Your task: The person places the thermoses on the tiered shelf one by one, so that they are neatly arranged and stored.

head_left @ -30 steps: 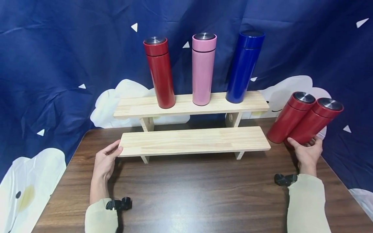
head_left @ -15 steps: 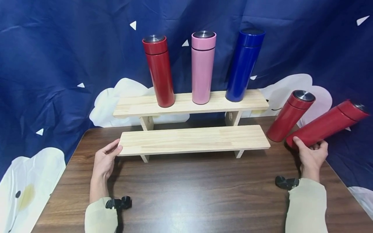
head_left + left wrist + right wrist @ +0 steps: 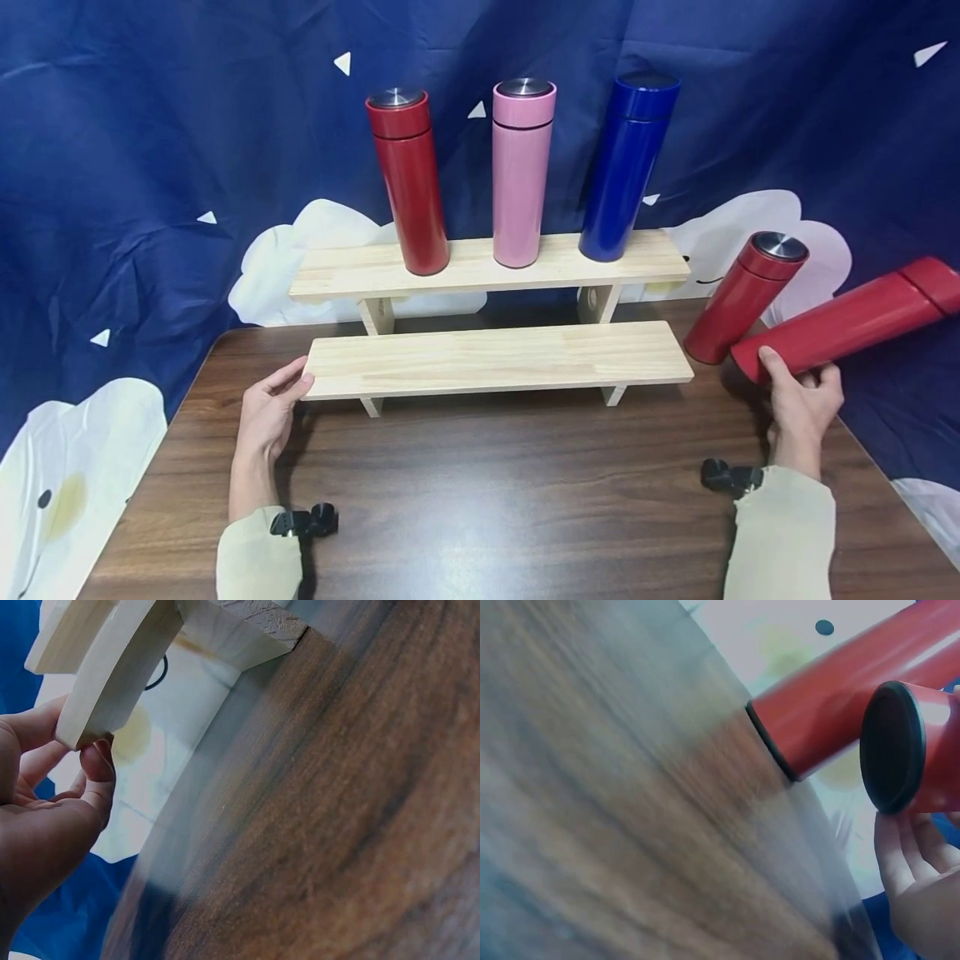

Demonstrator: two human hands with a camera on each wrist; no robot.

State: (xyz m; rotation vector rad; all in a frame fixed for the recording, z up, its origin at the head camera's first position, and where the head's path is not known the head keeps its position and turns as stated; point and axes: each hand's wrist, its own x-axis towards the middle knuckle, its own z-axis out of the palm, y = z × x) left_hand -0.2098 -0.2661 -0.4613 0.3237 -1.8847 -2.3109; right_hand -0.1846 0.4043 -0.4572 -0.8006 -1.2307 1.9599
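My right hand (image 3: 806, 412) grips a red thermos bottle (image 3: 847, 325) low on its body. The bottle leans far to the right, its lid end cut off by the frame edge. In the right wrist view its black base (image 3: 891, 746) faces the camera, raised off the table. Just left of it, a second red thermos (image 3: 742, 300) stands upright on the table. My left hand (image 3: 266, 417) pinches the left end of a two-tier wooden stand's lower shelf (image 3: 495, 360); the left wrist view shows thumb and fingers on the board's corner (image 3: 97, 712).
On the stand's upper shelf (image 3: 330, 275) stand a red thermos (image 3: 412, 192), a pink thermos (image 3: 520, 183) and a blue thermos (image 3: 626, 175). A dark blue patterned cloth (image 3: 150, 167) hangs behind the brown wooden table (image 3: 487, 483).
The right-hand red thermos has tipped from near upright, beside its twin, to a steep lean toward the right, with my right hand on it. My left hand keeps its place on the shelf.
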